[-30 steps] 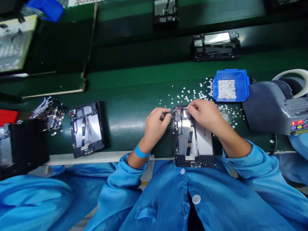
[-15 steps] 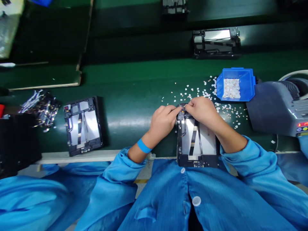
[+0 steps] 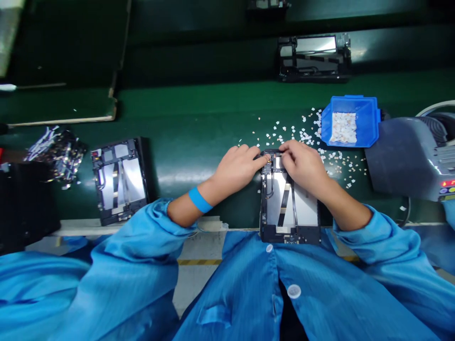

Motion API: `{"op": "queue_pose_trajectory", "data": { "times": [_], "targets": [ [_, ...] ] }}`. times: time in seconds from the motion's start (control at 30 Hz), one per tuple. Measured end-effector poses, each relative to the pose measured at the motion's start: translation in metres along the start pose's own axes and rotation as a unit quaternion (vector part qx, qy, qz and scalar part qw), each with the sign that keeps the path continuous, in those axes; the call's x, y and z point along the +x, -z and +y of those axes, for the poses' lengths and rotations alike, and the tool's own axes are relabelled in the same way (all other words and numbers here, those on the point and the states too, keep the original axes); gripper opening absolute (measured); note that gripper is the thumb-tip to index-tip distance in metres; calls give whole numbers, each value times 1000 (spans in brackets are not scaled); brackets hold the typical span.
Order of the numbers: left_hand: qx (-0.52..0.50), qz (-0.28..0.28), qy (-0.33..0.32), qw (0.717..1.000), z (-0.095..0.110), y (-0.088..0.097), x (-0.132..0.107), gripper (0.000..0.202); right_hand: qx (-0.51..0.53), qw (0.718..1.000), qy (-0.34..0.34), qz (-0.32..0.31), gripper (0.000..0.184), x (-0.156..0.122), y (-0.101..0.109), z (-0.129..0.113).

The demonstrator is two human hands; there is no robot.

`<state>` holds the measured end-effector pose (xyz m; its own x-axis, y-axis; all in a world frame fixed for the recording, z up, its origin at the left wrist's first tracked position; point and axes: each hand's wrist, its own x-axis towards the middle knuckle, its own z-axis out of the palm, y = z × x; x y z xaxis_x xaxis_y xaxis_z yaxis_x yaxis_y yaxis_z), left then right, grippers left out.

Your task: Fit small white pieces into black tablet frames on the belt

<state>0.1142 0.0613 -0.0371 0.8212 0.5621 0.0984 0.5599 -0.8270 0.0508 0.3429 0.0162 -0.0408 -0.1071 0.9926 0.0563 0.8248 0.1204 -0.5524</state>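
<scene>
An opened tablet-like device [image 3: 300, 203], with silver battery panels and black ribbon cables, lies in front of my body at the bench edge. My left hand [image 3: 238, 166] grips its upper left corner, thumb laid on the small parts near the top. At the top edge, right of the thumb, my right hand [image 3: 305, 163] is closed with its fingertips drawn together over the device. Whatever is between those fingertips is too small to make out. Small white pieces [image 3: 307, 138] are scattered on the green bench just beyond both hands.
A blue bin [image 3: 366, 123] of white pieces stands at right beside a grey machine [image 3: 405, 156]. Another opened device [image 3: 121, 182] lies left, near a pile of shiny strips [image 3: 62, 154] and a black box [image 3: 26, 208]. A further device [image 3: 314, 57] is at the back.
My right hand's fingertips have shifted slightly right along the device's top edge, uncovering a light panel. The left forearm has swung outward to the left, its thumb staying on the corner.
</scene>
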Motion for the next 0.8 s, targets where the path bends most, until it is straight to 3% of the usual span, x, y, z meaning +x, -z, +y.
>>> {"op": "queue_pose_trajectory", "data": {
  "times": [0.1, 0.2, 0.37, 0.43, 0.8],
  "targets": [
    [-65, -33, -12, 997, -17, 0, 3, 40, -23, 995, 96, 23, 37, -14, -7, 12],
    [-135, -50, -17, 989, -29, 0, 2, 48, -90, 987, 132, 2, 41, -18, -12, 19],
    [-226, 31, 50, 972, -28, -4, -1, 47, -163, 974, 154, -34, 43, -16, -10, 11],
    [-227, 53, 74, 970, -24, -6, -1, 43, -184, 968, 163, -42, 45, -17, -7, 7],
    [-208, 53, 81, 973, -17, -5, -15, 38, -184, 955, 229, -46, 42, -23, 0, 17]
  ]
}}
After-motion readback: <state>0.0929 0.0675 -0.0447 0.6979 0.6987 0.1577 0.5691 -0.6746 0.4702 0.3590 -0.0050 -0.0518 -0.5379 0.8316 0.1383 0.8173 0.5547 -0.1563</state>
